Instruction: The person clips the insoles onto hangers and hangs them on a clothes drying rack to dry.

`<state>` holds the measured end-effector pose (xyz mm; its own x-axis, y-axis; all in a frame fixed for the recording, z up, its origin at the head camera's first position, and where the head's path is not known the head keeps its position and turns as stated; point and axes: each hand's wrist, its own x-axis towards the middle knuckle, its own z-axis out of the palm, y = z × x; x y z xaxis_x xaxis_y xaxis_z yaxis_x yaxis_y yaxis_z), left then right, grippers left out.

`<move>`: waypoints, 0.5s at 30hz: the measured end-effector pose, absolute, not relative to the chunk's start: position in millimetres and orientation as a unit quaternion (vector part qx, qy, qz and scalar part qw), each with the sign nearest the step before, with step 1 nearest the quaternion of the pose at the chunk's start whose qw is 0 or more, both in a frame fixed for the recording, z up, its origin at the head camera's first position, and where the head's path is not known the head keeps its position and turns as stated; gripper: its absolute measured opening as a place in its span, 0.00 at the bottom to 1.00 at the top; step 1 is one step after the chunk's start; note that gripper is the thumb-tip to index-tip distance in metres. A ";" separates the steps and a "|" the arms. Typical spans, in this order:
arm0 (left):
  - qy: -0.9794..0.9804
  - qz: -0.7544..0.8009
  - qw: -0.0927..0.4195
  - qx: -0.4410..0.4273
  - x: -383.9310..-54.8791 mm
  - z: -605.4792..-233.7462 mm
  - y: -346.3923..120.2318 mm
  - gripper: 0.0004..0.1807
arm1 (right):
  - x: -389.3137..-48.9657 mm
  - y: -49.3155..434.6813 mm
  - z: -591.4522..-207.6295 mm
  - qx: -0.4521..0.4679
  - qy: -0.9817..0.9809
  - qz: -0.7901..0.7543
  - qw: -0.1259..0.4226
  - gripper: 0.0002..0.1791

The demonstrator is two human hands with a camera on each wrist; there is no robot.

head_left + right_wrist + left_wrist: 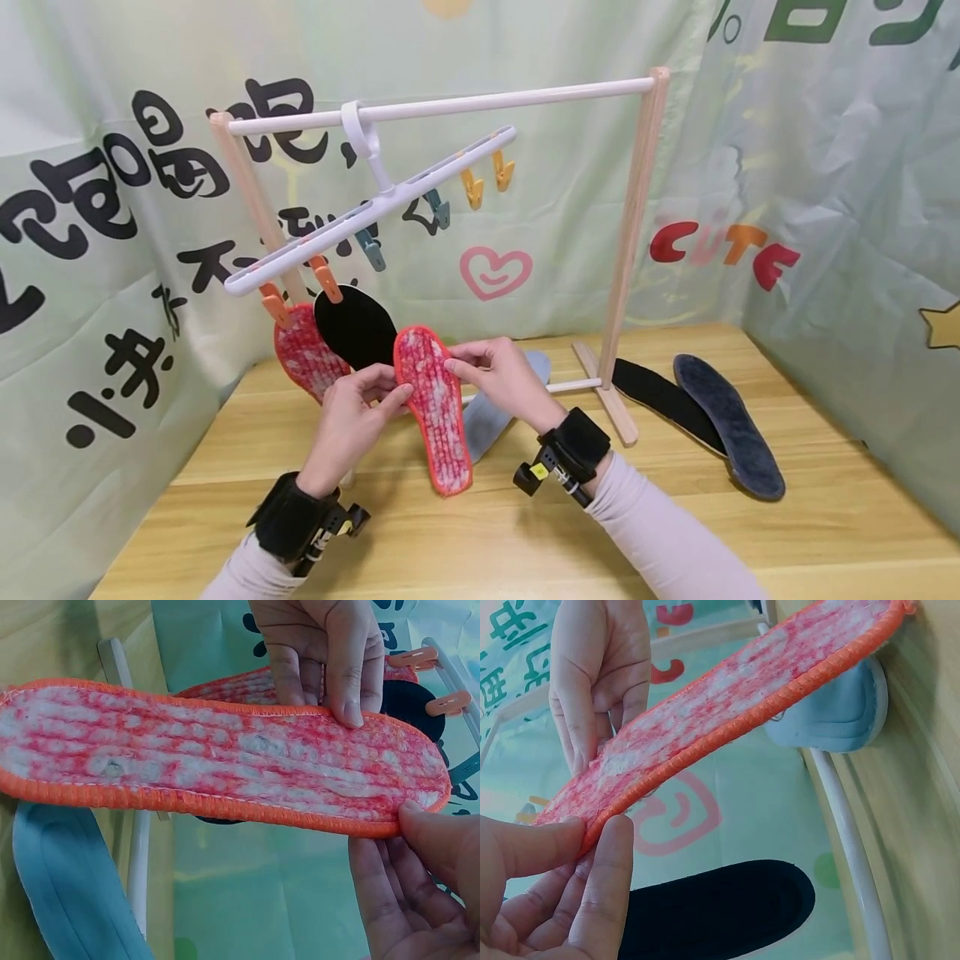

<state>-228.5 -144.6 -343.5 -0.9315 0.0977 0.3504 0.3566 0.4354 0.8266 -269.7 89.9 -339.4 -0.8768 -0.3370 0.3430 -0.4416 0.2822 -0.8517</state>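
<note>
A red-and-white insole [438, 417] with an orange-red bound edge is held up by both hands in front of the drying rack, its wide end upward. My left hand [356, 421] pinches its left edge between thumb and fingers. The opposite edge, a little higher, is pinched by my right hand [506, 379]. Behind my left hand, a matching red insole [302, 346] and a black insole [354, 325] hang from orange clips [327, 279] on a tilted white hanger [315, 237]. In the right wrist view, the held insole [217, 757] shows its quilted, fuzzy face.
The hanger hooks over a white bar [487, 102] between wooden posts [637, 225]. Blue clips [370, 250] and yellow clips [472, 190] hang along it. A light blue insole [491, 417] lies behind the held one. At right, a dark grey insole [731, 425] overlaps a black insole [660, 400].
</note>
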 end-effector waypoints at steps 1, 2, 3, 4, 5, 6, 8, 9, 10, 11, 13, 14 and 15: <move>-0.836 -0.516 0.127 -0.136 -229.1 -343.5 -144.2 0.07 | -270.4 90.4 -338.3 0.245 -0.800 0.545 0.049 0.15; -0.835 -0.517 0.129 -0.136 -229.8 -343.5 -144.0 0.06 | -271.2 90.6 -337.3 0.244 -0.802 0.542 0.050 0.14; -0.836 -0.515 0.133 -0.136 -230.7 -343.3 -143.9 0.06 | -271.6 90.7 -335.8 0.245 -0.803 0.540 0.051 0.14; -0.838 -0.510 0.138 -0.134 -231.6 -342.6 -143.9 0.06 | -272.2 90.5 -334.1 0.246 -0.804 0.538 0.053 0.14; -0.840 -0.507 0.142 -0.132 -232.4 -341.8 -143.9 0.06 | -272.7 90.3 -332.2 0.247 -0.805 0.537 0.054 0.14; -0.841 -0.504 0.146 -0.131 -233.3 -341.1 -144.0 0.06 | -273.5 89.9 -330.5 0.249 -0.806 0.534 0.055 0.13; -0.842 -0.502 0.150 -0.129 -234.8 -339.4 -144.4 0.06 | -275.5 89.7 -327.4 0.256 -0.804 0.534 0.054 0.13; -0.841 -0.503 0.151 -0.128 -235.5 -338.5 -144.5 0.07 | -276.2 89.7 -325.8 0.258 -0.803 0.535 0.053 0.14; -0.839 -0.508 0.149 -0.127 -236.1 -337.6 -144.6 0.07 | -277.3 89.6 -324.4 0.260 -0.802 0.536 0.052 0.14; -0.835 -0.515 0.146 -0.127 -236.5 -336.7 -144.7 0.07 | -278.4 89.6 -323.4 0.262 -0.800 0.537 0.052 0.14; -0.828 -0.529 0.138 -0.126 -237.3 -335.1 -144.7 0.08 | -279.8 89.6 -321.3 0.262 -0.798 0.541 0.051 0.14; -0.826 -0.533 0.136 -0.126 -237.7 -334.5 -144.7 0.08 | -280.5 89.4 -320.2 0.261 -0.798 0.541 0.052 0.15; -0.824 -0.536 0.134 -0.124 -237.9 -333.9 -144.7 0.09 | -281.1 88.9 -318.7 0.258 -0.798 0.542 0.053 0.15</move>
<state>-237.9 -144.7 -333.9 -0.9332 0.0603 0.3544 0.3483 0.3951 0.8500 -281.1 88.9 -318.7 -0.8610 -0.3553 0.3638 -0.4694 0.2801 -0.8374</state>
